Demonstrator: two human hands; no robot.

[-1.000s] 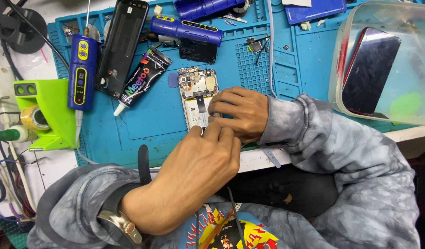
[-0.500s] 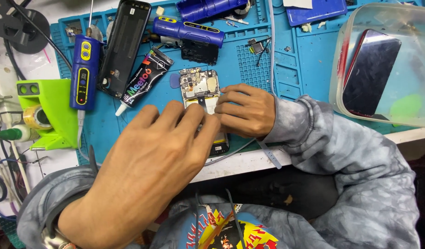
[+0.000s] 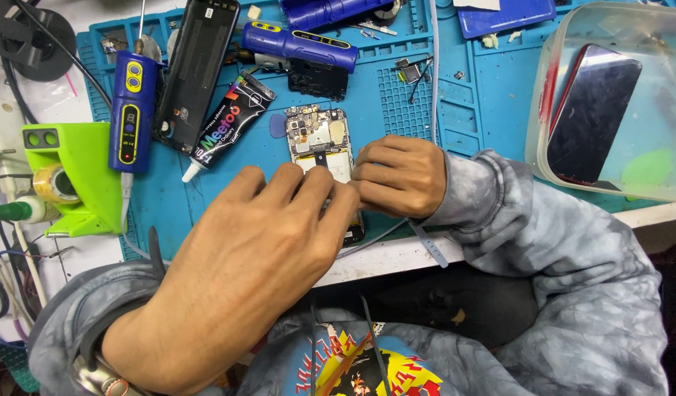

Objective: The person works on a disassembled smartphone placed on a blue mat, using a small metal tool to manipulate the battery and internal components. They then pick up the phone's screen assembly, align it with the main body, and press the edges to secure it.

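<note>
Hands (image 3: 352, 192) rest together on the opened phone (image 3: 319, 143), left hand (image 3: 257, 257) spread wider than before.

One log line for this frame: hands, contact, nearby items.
left hand: flat over opened phone | right hand: fingertips on phone's right edge | surface: blue mat | nearby: glue tube

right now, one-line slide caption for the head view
Both hands, left hand and right hand, rest on an opened phone lying on a blue repair mat, glue tube beside it.
</note>
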